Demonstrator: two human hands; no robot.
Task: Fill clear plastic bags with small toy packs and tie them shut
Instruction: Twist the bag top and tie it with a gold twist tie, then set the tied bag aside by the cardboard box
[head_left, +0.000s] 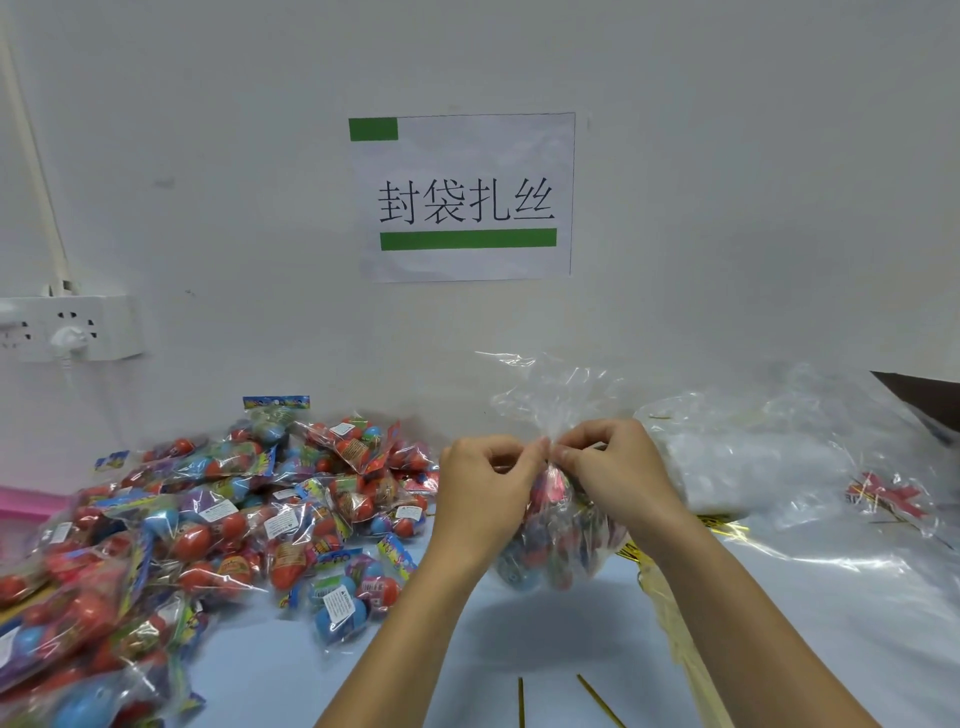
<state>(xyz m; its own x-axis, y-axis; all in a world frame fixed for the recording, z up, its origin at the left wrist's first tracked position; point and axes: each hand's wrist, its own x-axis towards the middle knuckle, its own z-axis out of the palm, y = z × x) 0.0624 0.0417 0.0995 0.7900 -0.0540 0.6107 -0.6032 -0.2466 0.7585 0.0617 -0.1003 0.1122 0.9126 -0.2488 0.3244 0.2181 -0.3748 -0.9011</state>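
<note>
Wall sign (462, 197) reads 封袋扎丝 — both hands pinch bag neck (551, 447).

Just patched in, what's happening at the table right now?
A person is closing a filled clear bag of toy packs. The left hand and right hand pinch its gathered neck, held above the table; whether a tie is on yet cannot be told. A heap of loose toy packs lies to the left, empty bags to the right, and gold twist ties lie in front.
</note>
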